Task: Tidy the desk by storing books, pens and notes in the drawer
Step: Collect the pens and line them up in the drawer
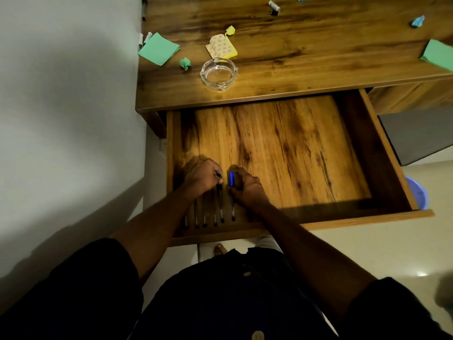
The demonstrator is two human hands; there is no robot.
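- Lower centre of the frame: the pulled-out wooden drawer (382, 153) lies open under the brown wooden desk (306, 45).
- At the drawer's front left corner, a row of clear-barrelled pens (208, 214) lies side by side.
- The left hand (202, 174) is curled over the row, fingers pinching a black-capped pen (220, 192).
- The right hand (248, 186), just beside it, grips a blue-capped pen (232, 182).
- Upper frame, on the desk: a green square note pad (158, 48), a yellow sticky-note pad (221, 47), crumpled paper scraps, a clear glass ashtray (219, 72).
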